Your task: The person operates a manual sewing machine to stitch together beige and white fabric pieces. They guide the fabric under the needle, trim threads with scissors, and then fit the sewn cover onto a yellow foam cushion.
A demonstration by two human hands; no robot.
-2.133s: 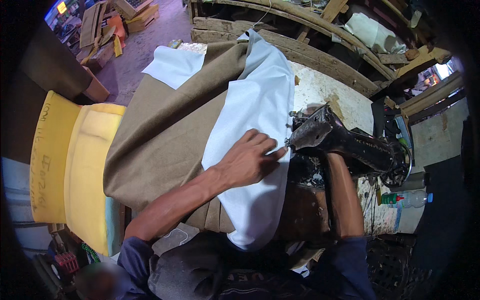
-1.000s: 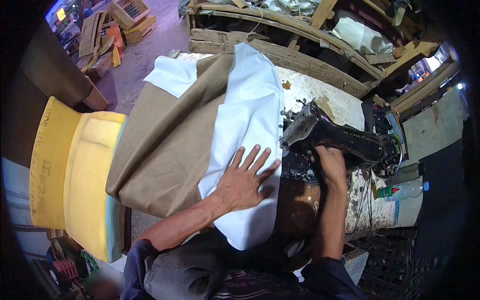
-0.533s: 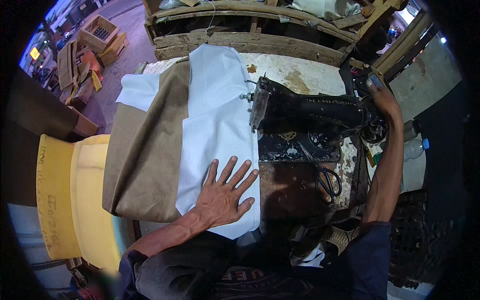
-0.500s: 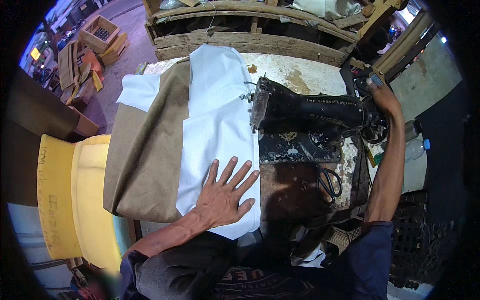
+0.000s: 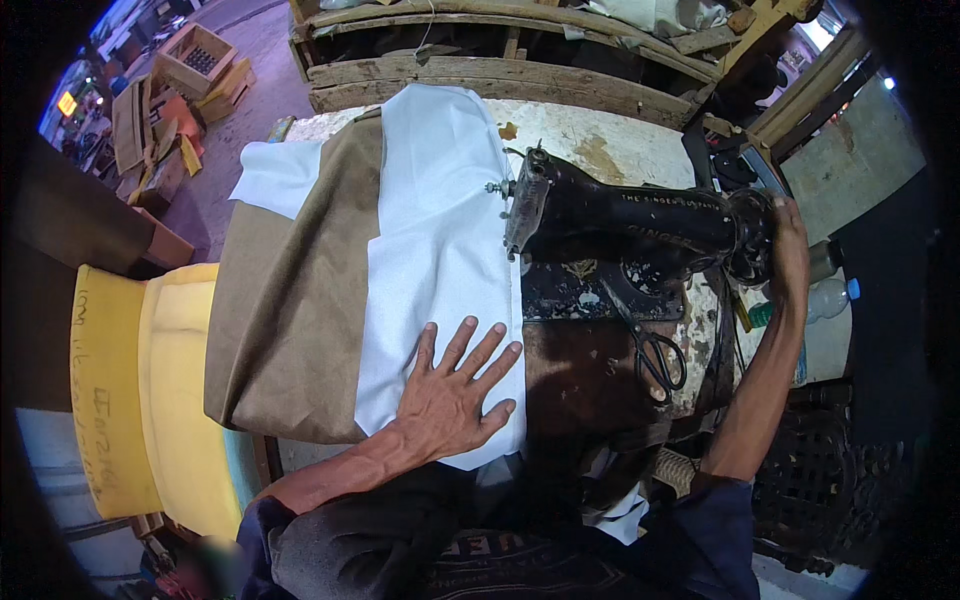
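A worn worktop [image 5: 570, 125] is showing chipped white paint and brown stains, mostly behind the machine. Beyond its far edge, a rough timber rack [image 5: 500, 82] is running across the space. At the upper left, a wooden crate [image 5: 195, 58] is standing among loose boards on a grey floor [image 5: 265, 65]. Yellow foam pieces [image 5: 185, 390] are standing at the left, next to the work. A clear plastic bottle [image 5: 828, 298] with a blue cap is lying at the right, near the right forearm.

A black sewing machine [image 5: 630, 215] is occupying the right part of the worktop, its paint wearing off at the bed. Black-handled scissors [image 5: 659, 365] are lying in front of it, blades pointing toward the bed. The brown fabric [image 5: 310, 290] is lying in folds left of the machine, and the white fabric [image 5: 435, 200] is lying along its right side, its edge reaching the needle end.

The left hand [image 5: 452, 405] is pressing flat on the white fabric, palm down, fingers spreading wide and grasping nothing. The right hand [image 5: 790, 250] is resting against the outer side of the handwheel [image 5: 748, 235]; its palm side is facing away, so whether the fingers are clenching the rim cannot be told.
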